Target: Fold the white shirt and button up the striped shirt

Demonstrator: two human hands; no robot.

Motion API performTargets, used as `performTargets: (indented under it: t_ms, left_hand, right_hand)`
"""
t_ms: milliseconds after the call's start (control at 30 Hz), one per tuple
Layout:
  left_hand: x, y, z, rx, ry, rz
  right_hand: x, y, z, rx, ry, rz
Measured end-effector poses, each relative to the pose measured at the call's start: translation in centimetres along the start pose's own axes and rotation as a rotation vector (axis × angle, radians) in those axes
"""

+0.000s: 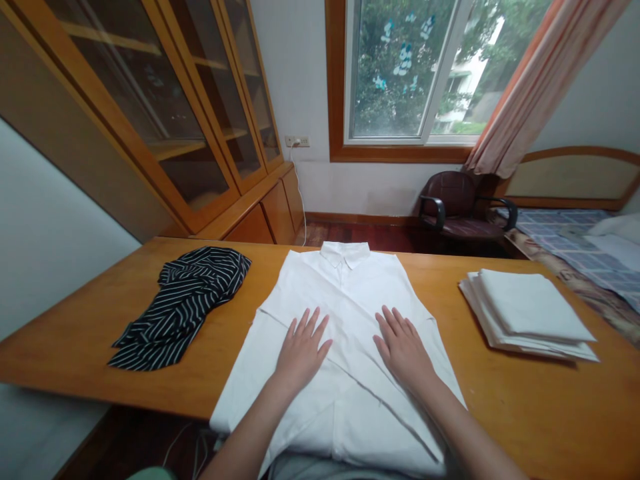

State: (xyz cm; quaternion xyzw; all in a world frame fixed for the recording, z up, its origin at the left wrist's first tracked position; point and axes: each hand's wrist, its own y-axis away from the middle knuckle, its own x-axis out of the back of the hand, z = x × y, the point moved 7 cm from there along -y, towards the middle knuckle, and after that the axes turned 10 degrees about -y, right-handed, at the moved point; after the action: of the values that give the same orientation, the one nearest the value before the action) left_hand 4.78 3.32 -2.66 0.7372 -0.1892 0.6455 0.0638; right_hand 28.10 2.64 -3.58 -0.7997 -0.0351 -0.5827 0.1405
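White cloth formed the main workpiece: a collared, button-front shirt (345, 367) that lay spread, front up, across the middle of the yellow-brown wooden surface (540, 413). Its pointed white collar (345, 255) was located at the far edge, and its lower part extended to the near edge, by the person's body. Diagonal folds and seam lines crossed the front.

The left hand (300, 350) rested palm down on the left half of the shirt, its fingers extended and parted. The right hand (404, 347) was placed likewise on the right half, wide and flat, the fingers directed toward the collar. Neither hand gripped anything (contact was limited to the upper face of the cloth). The two hands were set apart, with white cloth between them.

To the left of the shirt, clear of both hands, a black garment with thin white stripes (193, 300) lay loosely bunched. To the right, also separate from the shirt, a stack of folded white cloth (535, 310) occupied the surface, its layers slightly out of line.

Beyond the surface stood a wooden cabinet with glass doors (227, 153) on the left and a dark maroon armchair (453, 200) on the right, beneath a pink curtain (540, 87).
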Motion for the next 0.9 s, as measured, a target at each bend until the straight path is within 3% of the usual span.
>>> performTargets:
  t_ms: [167, 333, 467, 567, 733, 900]
  left_hand:
    - [1.1, -1.4, -1.2, 0.031, 0.051, -0.034]
    - [0.6, -4.5, -1.9, 0.038, 0.067, -0.012]
    - [-1.4, -6.5, -1.2, 0.037, 0.088, -0.061]
    - [-2.3, -7.1, -1.1, 0.053, 0.076, -0.058]
    - [-3.0, -7.6, -2.3, 0.095, 0.048, -0.075]
    - [-3.9, -8.2, -5.4, 0.216, 0.011, -0.11]
  right_hand:
    - [0.9, -0.4, 0.1, -0.021, 0.01, 0.006]
    - [1.8, -4.7, -1.3, 0.012, -0.017, 0.075]
    - [0.0, -8.3, -2.4, 0.002, -0.058, 0.043]
    - [-1.6, -9.4, -2.3, -0.034, -0.063, 0.003]
    - [-2.0, -9.1, 0.5, -0.154, -0.034, 0.001]
    - [-1.1, -8.2, 4.7, -0.265, 0.007, 0.025]
